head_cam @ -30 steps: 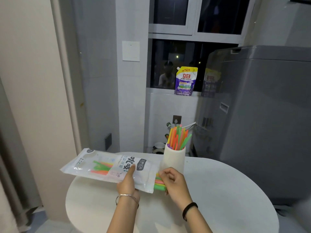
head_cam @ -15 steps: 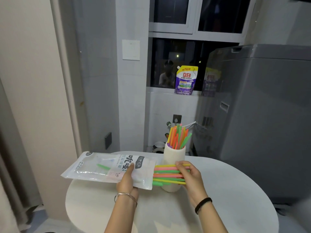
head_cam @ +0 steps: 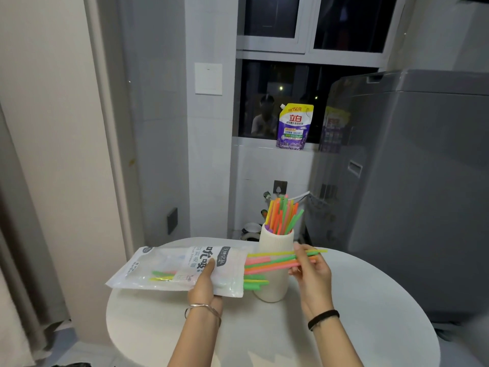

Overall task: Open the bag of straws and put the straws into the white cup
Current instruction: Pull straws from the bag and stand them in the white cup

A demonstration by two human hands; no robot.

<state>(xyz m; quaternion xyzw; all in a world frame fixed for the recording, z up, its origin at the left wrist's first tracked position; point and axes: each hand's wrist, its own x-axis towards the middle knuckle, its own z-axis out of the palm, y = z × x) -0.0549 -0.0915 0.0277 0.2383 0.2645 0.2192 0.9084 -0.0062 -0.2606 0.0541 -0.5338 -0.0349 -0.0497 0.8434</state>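
My left hand holds the white plastic straw bag level above the round table, its open mouth pointing right. A few straws still lie inside the bag. My right hand pinches a bunch of coloured straws that stretches sideways, partly out of the bag's mouth, in front of the white cup. Two short green and yellow straws poke out of the mouth lower down. The ribbed cup stands upright on the table with several orange, green and yellow straws in it.
The round white table carries the cup. A grey washing machine stands close on the right. A purple detergent pouch sits on the window sill behind. Wall and a curtain lie to the left.
My right hand has pulled the bunch of straws further right out of the bag, past the cup. The bag looks emptier. My left hand has stayed in place.
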